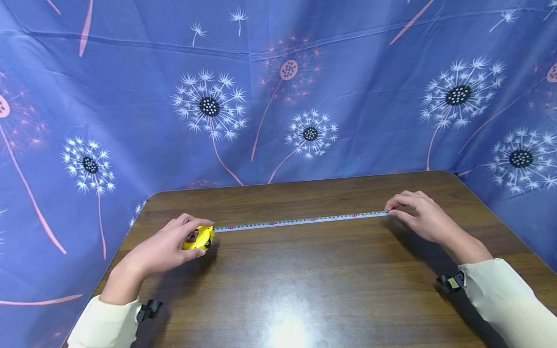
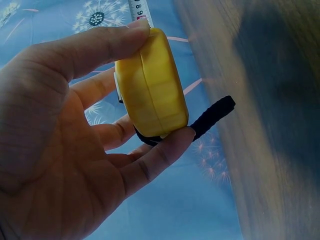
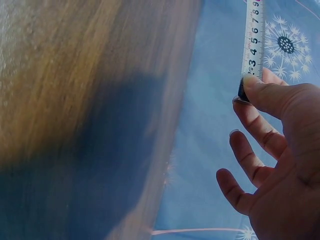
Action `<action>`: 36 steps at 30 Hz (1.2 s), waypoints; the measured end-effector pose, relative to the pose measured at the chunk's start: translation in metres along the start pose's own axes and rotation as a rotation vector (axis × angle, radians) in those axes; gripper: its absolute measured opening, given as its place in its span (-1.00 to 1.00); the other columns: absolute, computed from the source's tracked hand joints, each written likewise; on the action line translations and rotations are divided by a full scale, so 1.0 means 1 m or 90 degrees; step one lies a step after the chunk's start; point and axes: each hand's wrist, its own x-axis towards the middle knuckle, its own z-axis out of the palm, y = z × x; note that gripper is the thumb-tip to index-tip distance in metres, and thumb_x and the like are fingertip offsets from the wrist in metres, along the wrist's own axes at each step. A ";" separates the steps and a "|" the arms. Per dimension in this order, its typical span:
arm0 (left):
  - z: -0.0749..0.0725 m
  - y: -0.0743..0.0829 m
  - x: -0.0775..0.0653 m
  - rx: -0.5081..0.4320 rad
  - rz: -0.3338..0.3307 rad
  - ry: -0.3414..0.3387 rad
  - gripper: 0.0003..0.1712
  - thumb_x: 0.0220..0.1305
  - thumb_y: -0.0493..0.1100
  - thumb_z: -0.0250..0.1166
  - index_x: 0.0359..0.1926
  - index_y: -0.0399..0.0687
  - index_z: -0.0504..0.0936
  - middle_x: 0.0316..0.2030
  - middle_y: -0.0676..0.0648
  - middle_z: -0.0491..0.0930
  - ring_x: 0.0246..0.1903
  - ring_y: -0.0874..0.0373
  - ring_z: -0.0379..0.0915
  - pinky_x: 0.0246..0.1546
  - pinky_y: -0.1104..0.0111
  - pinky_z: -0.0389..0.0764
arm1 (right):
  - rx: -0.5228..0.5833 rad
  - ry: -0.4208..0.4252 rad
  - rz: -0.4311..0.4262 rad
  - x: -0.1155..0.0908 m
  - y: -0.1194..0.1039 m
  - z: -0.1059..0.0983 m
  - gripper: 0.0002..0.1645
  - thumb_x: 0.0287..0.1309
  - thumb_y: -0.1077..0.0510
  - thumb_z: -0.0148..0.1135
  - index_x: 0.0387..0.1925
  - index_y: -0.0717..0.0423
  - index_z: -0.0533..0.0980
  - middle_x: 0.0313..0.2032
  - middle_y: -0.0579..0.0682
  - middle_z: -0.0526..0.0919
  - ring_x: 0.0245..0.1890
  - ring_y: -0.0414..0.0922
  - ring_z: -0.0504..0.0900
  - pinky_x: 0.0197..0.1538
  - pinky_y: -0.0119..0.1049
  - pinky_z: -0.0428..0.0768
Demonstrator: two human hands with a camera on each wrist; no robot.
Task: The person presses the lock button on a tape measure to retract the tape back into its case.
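A yellow tape measure (image 1: 203, 239) is in my left hand (image 1: 163, 244), gripped between thumb and fingers over the left part of the table. In the left wrist view its yellow case (image 2: 154, 85) sits between thumb and fingertips, with a black wrist strap (image 2: 214, 117) hanging from it. The white blade (image 1: 291, 223) is drawn out straight across to the right. My right hand (image 1: 424, 215) pinches the blade's free end between thumb and index finger. Up close in the right wrist view, the numbered blade (image 3: 254, 42) runs up from the thumb, while the other fingers are spread loosely.
The brown wooden table (image 1: 278, 275) lies beneath both hands, with a bright glare near its front. A blue cloth (image 1: 357, 121) with dandelion prints hangs behind it and at both sides. Black straps (image 1: 149, 310) circle both wrists over pale sleeves.
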 end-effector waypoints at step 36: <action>0.001 0.005 0.006 0.003 0.000 -0.009 -0.31 0.21 -0.03 0.53 0.35 0.22 0.52 -0.01 0.05 0.46 -0.07 0.09 0.36 -0.07 0.08 0.46 | 0.002 -0.001 -0.022 0.004 -0.007 0.007 -0.64 0.05 0.36 0.53 -0.30 -0.18 0.64 -0.27 -0.31 0.66 -0.20 -0.11 0.48 -0.13 -0.18 0.28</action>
